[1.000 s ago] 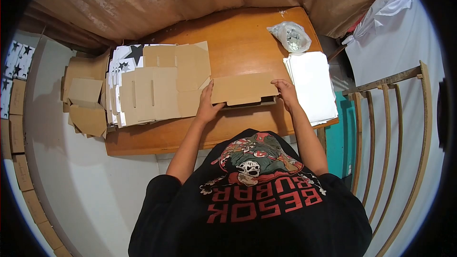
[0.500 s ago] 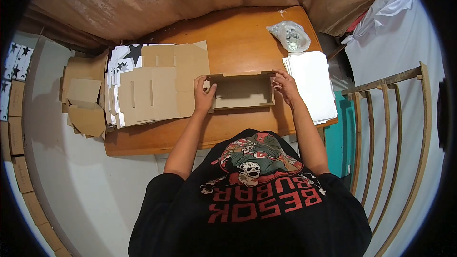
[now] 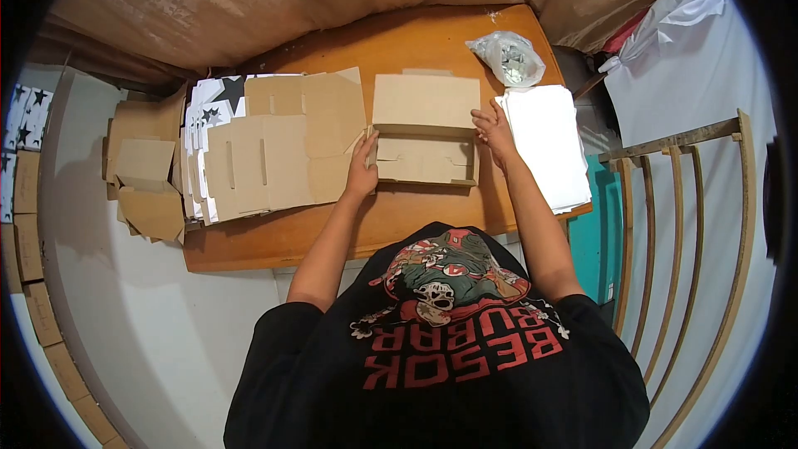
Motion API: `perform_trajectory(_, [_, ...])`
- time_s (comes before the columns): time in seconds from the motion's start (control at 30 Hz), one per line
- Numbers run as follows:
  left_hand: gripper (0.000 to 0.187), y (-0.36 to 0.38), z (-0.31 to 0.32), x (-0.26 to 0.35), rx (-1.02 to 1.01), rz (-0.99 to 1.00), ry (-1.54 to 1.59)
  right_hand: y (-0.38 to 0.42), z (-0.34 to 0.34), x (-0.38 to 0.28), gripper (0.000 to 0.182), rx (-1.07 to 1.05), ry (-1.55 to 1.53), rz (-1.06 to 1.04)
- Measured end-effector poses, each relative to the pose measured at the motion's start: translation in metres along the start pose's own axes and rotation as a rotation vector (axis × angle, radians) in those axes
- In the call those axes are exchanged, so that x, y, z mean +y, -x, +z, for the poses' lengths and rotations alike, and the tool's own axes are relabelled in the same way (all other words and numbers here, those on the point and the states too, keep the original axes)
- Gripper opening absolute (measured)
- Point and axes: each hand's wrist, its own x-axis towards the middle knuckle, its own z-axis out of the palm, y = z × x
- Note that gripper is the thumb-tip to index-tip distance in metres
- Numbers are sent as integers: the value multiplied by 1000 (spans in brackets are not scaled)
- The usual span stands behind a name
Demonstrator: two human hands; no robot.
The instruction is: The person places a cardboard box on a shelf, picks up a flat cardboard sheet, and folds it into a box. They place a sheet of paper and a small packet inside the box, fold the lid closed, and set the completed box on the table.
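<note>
A small brown cardboard box (image 3: pixel 420 168) lies in front of me on the table, its inside showing. Its lid panel (image 3: pixel 426 101) stands up along the far side. At the box's left wall, by a side flap, my left hand (image 3: pixel 362 170) grips the cardboard. My right hand (image 3: pixel 496 135) is just off the box's far right corner, fingers apart and holding nothing. Left of the box, a pile of flat cardboard blanks (image 3: pixel 287 150) comes close to my left hand; some show white faces with black stars.
A stack of white sheets (image 3: pixel 544 150) sits at the table's right, with a plastic bag of small pieces (image 3: pixel 511 60) behind it. Folded cardboard (image 3: pixel 150 191) is beyond the table's left edge. A wooden rack (image 3: pixel 677 233) stands at right; finished-looking boxes (image 3: pixel 41 312) line the far left.
The lid panel has swung up and away to the far side, opening the box. My right hand has come off the box's right end; my left hand has slid slightly nearer along the left wall.
</note>
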Motion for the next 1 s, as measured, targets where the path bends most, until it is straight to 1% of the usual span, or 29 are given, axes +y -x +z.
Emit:
perform_trajectory(0.03, [91,1,-1,3,-50,24,-13,-1,0,5,81,-3,25,3])
perform_trajectory(0.07, [91,3,-1,6,-47,22,-14,-3,0,10,81,-6,26,4])
perform_trajectory(0.13, [94,10,2,12,-40,32,-42,-5,-5,20,76,-94,211,-105])
perform_trajectory(0.17, [94,12,3,15,-43,30,-41,-3,-8,23,76,-93,212,-102])
perform_trajectory(0.23, [97,17,3,22,-80,17,-71,1,-12,29,73,-66,809,-472])
perform_trajectory(0.27, [97,20,3,26,-82,17,-72,3,-11,33,73,-65,808,-470])
perform_trajectory(0.33, [101,23,3,37,-92,2,-44,6,-9,40,71,-30,1018,-500])
perform_trajectory(0.37, [101,23,3,36,-93,1,-45,4,-10,44,71,-31,1017,-500])
perform_trajectory(0.43, [103,24,4,35,-94,-39,-28,1,-12,51,71,-207,639,-411])
perform_trajectory(0.47, [103,25,4,34,-93,-39,-28,4,-11,47,71,-208,638,-411])
perform_trajectory(0.53, [103,26,1,34,-166,4,-100,12,-7,33,72,-207,653,-257])
perform_trajectory(0.57, [103,27,0,33,-161,5,-101,10,-7,37,72,-210,653,-262])
perform_trajectory(0.63, [106,29,-2,31,-157,7,-52,4,-7,46,81,-219,760,-344])
perform_trajectory(0.67, [106,29,-2,31,-152,11,-53,6,-5,45,81,-219,760,-351])
perform_trajectory(0.73, [105,33,-2,32,-148,21,-51,13,-2,48,85,-239,746,-240])
perform_trajectory(0.77, [105,36,-1,32,-144,20,-50,16,0,47,85,-243,747,-241])
perform_trajectory(0.83, [93,42,3,33,24,77,-282,22,0,45,90,-191,885,-342])
perform_trajectory(0.87, [93,46,2,43,27,77,-281,26,2,44,90,-193,887,-344])
perform_trajectory(0.93, [69,52,-4,74,150,184,-677,38,8,44,85,-49,846,-438])
perform_trajectory(0.97, [69,50,-4,77,152,183,-678,47,11,38,85,-50,845,-440])
perform_trajectory(1.0, [59,46,-4,78,52,274,-564,59,14,24,76,51,974,-585])
